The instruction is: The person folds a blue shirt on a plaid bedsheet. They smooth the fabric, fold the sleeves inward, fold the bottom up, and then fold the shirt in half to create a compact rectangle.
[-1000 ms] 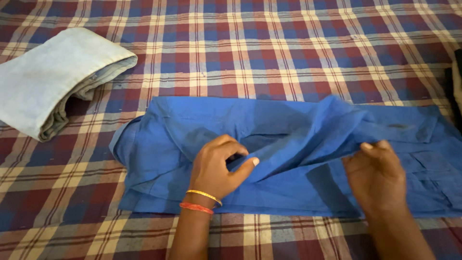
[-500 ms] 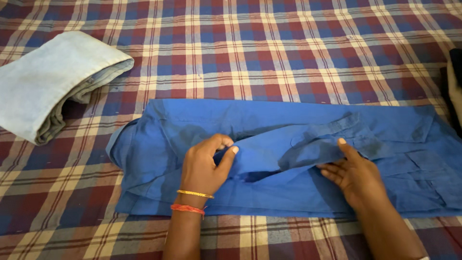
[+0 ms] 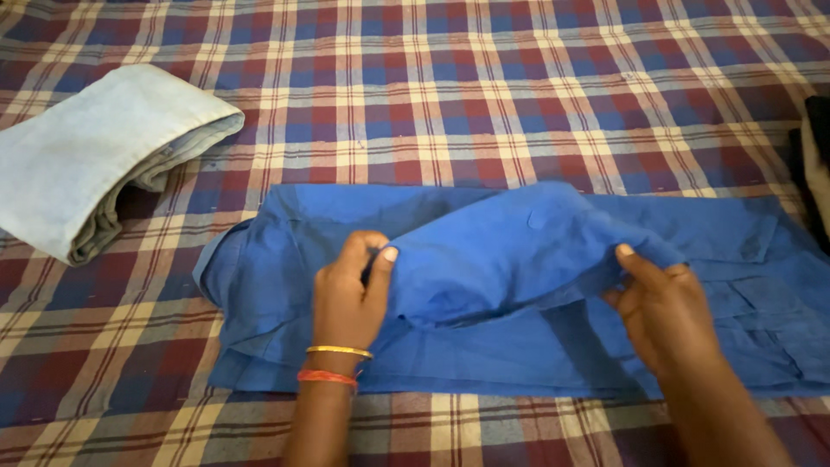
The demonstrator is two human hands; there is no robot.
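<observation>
Two bare hands pinch a raised fold of a blue cotton shirt (image 3: pixel 519 285) that lies flat across the near middle of a red, blue and cream checked bedsheet (image 3: pixel 484 95). At the fold's left end the left hand (image 3: pixel 347 298), wearing a gold bangle (image 3: pixel 339 351) and a red thread band (image 3: pixel 327 377) at the wrist, grasps the cloth between thumb and fingers. At the right end, the right hand (image 3: pixel 666 316) grips the same fold. A folded pale blue denim garment (image 3: pixel 95 156) lies well apart at the far left.
</observation>
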